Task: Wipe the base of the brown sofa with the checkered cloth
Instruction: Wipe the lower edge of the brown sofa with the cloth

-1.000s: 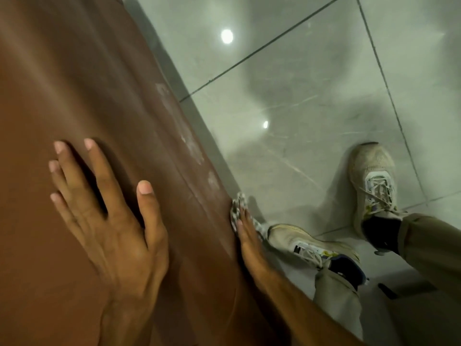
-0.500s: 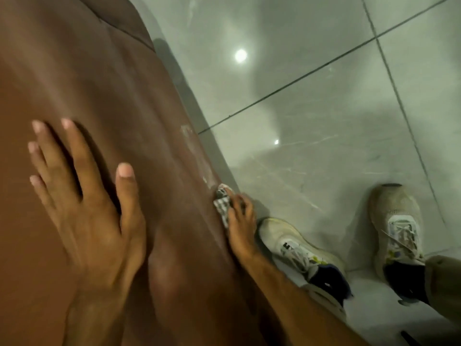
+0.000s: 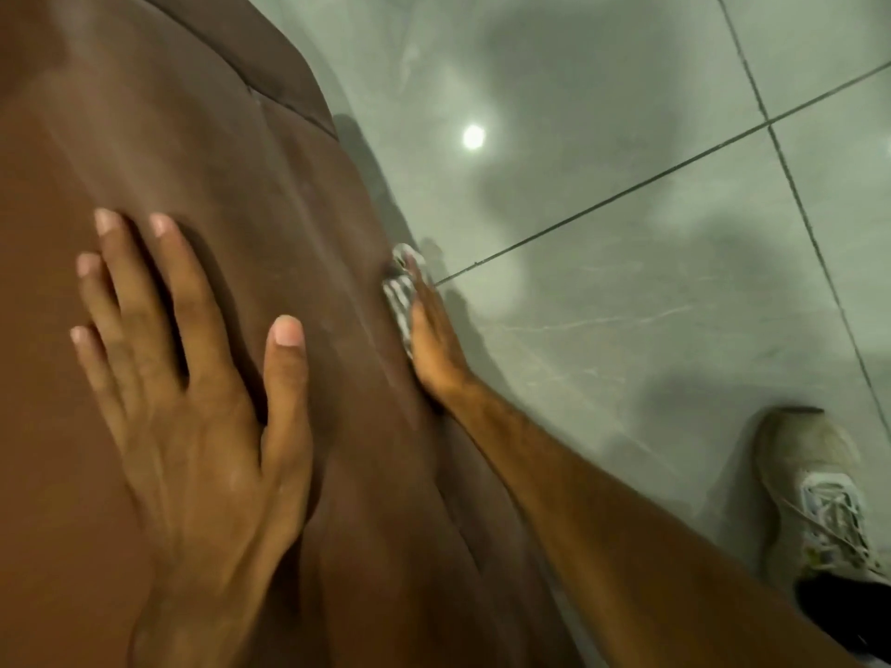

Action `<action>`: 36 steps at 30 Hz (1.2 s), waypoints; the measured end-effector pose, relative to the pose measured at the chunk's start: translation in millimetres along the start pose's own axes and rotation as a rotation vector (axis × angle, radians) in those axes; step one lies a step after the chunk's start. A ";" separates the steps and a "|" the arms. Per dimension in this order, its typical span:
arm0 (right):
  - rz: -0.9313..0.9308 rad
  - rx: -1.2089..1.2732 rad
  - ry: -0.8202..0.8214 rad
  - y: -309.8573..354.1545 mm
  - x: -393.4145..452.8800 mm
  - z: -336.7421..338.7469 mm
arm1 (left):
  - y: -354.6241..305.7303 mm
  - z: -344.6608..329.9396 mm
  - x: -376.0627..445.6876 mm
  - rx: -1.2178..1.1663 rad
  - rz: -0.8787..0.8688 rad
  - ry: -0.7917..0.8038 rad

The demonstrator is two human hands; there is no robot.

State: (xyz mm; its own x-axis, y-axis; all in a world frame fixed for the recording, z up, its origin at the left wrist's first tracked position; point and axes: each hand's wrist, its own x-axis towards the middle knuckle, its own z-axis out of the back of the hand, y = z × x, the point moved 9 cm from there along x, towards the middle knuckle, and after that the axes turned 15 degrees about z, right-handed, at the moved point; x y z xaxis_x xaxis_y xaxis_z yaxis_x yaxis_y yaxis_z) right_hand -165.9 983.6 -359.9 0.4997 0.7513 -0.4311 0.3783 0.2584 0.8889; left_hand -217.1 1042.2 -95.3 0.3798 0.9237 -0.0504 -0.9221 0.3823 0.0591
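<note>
- Nearest the camera, the left hand (image 3: 193, 402) lies flat on the sofa (image 3: 217, 151), fingers spread wide and holding nothing; it likely props the leaning person.
- Lower down the sofa's side, the right hand (image 3: 431, 339) presses the cloth (image 3: 402, 294) against the base near the floor (image 3: 627, 306), fingers extended flat over it, seemingly to keep the wiping pressure even.
- Off to the right, a shoe (image 3: 819, 489) stands on the tiles, well apart from the cloth.

Checkered cloth (image 3: 401, 292) lies pressed flat against the brown sofa (image 3: 270, 195) base.
</note>
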 end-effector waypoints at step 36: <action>-0.341 -0.115 0.042 -85.1 -364.6 31.5 | 20.1 -5.3 -220.6 -0.051 0.117 0.094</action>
State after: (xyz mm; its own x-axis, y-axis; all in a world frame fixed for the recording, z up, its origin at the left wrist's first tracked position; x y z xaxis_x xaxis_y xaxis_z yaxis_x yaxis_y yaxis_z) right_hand -355.8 668.5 -283.3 0.3262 0.6337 -0.7014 0.4265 0.5636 0.7075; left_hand -319.8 846.0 -88.2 0.2631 0.9546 -0.1395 -0.9631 0.2683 0.0197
